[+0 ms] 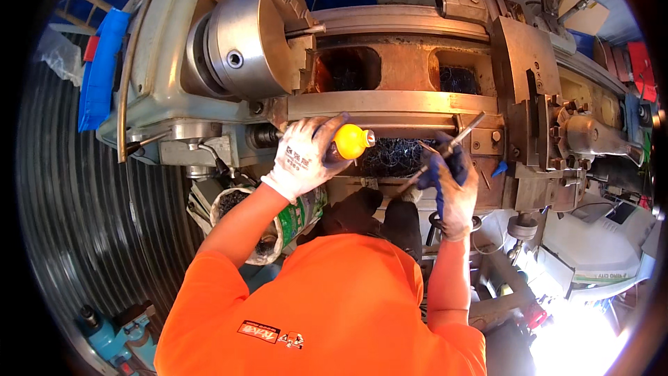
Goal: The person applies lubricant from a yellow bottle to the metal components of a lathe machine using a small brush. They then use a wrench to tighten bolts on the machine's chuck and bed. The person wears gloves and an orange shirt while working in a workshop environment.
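Observation:
My left hand [309, 157] in a white glove with dark palm grips a yellow rounded object with a metal tip [351, 141] over the front rail of a lathe, right of the chuck [247, 45]. My right hand [449, 188], in a soiled white and blue glove, holds a thin metal rod [473, 122] angled up to the right, its fingers curled round it. Below and between my hands is an opening in the bed with bright tangled metal shavings [396, 153]. The tool post [553, 129] stands to the right of my right hand.
A sack-like bucket [229, 205] sits below the lathe at left. A bent rod handle [124, 90] and blue padded object [101, 69] are at the far left, above ribbed dark matting [76, 223]. A pale machine housing [591, 251] stands at lower right, a turquoise tool [115, 334] at lower left.

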Demonstrator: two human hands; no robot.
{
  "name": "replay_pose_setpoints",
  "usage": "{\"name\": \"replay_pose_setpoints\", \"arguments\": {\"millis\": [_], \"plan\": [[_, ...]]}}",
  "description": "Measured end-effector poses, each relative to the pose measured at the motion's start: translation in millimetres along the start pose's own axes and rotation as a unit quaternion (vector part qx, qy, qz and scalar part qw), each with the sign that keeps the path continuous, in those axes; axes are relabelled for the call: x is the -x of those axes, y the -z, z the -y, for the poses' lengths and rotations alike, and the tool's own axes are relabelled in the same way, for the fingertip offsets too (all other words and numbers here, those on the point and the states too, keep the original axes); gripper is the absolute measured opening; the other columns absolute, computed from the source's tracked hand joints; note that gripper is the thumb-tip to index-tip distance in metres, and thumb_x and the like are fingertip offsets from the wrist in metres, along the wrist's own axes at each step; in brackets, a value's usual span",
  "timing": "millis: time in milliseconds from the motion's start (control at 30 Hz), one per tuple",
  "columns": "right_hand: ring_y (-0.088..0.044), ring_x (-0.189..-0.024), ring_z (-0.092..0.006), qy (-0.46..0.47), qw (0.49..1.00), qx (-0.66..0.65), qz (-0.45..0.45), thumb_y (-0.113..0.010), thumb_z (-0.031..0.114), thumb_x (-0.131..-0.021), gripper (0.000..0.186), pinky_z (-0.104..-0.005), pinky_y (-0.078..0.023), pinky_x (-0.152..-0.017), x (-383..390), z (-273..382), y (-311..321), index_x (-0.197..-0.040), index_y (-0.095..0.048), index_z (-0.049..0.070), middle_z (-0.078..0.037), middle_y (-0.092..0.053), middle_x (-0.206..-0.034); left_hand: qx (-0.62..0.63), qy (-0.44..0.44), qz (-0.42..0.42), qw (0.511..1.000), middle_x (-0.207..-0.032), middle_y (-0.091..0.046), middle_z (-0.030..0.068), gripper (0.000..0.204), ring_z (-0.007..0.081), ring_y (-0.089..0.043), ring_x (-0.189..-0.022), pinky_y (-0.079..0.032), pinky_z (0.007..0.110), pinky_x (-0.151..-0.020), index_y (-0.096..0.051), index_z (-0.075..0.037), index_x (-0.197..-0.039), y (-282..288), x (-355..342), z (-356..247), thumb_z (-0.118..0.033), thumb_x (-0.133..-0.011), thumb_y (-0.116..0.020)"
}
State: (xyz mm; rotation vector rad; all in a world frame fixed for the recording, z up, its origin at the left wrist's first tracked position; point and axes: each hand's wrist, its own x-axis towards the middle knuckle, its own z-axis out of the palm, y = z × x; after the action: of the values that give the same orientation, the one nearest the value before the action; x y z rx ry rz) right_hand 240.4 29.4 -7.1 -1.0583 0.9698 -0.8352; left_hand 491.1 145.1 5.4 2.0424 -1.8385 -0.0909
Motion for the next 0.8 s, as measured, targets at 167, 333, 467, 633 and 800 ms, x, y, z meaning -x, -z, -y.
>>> {"name": "replay_pose_setpoints", "arguments": {"millis": [167, 333, 467, 633, 800], "plan": [[-0.064, -0.07, -0.0135, -0.052, 0.996, -0.067, 0.037, -0.07, 0.01, -0.094, 0.033, -0.0248, -0.055, -0.062, -8.9, 1.8, -33.9, -0.122, -0.059, -0.005, -0.006, -0.064, -0.092, -0.007, 0.019, -0.002, 1.0, -0.117, -0.065, 0.0109, 0.076, 0.0322, -0.062, -0.106, -0.049, 0.044, -0.095, -0.056, -0.009, -0.135, 1.4, -2.6, 14.9, -0.028, -0.069, -0.088], [-0.065, -0.072, -0.0127, -0.076, 0.989, -0.099, 0.081, -0.07, 0.004, -0.093, 0.035, -0.0268, -0.056, -0.062, -21.4, -6.0, -43.0, -0.125, -0.058, -0.004, -0.007, -0.065, -0.095, -0.037, 0.02, -0.012, 0.999, -0.115, -0.063, 0.0113, 0.073, 0.0313, -0.062, -0.102, -0.05, 0.044, -0.092, -0.058, -0.013, -0.135, 2.3, -8.9, 15.8, -0.031, -0.07, -0.087], [-0.065, -0.069, -0.0131, -0.106, 0.986, -0.094, 0.085, -0.072, 0.003, -0.092, 0.035, -0.0269, -0.055, -0.063, -27.0, -6.2, -46.8, -0.123, -0.058, -0.005, -0.007, -0.066, -0.093, -0.051, 0.021, -0.007, 0.998, -0.114, -0.064, 0.0122, 0.075, 0.0323, -0.062, -0.102, -0.049, 0.044, -0.092, -0.057, -0.011, -0.135, 4.9, -12.6, 12.2, -0.029, -0.069, -0.088], [-0.065, -0.069, -0.0127, -0.117, 0.982, -0.115, 0.089, -0.074, 0.0, -0.089, 0.032, -0.0259, -0.052, -0.062, -27.3, -11.9, -51.8, -0.115, -0.057, -0.004, -0.006, -0.065, -0.089, -0.062, 0.05, 0.007, 0.997, -0.11, -0.064, 0.0146, 0.075, 0.0342, -0.062, -0.102, -0.049, 0.045, -0.092, -0.057, -0.01, -0.134, 5.5, -14.4, 2.7, -0.027, -0.068, -0.088], [-0.065, -0.073, -0.0128, -0.124, 0.98, -0.125, 0.094, -0.074, -0.001, -0.088, 0.03, -0.0268, -0.054, -0.063, -24.2, -16.0, -57.6, -0.11, -0.054, -0.002, -0.008, -0.064, -0.091, -0.06, 0.076, 0.0, 0.995, -0.109, -0.064, 0.0153, 0.076, 0.0352, -0.062, -0.102, -0.049, 0.045, -0.093, -0.057, -0.01, -0.134, 0.3, -13.1, -3.1, -0.027, -0.067, -0.088]]}}
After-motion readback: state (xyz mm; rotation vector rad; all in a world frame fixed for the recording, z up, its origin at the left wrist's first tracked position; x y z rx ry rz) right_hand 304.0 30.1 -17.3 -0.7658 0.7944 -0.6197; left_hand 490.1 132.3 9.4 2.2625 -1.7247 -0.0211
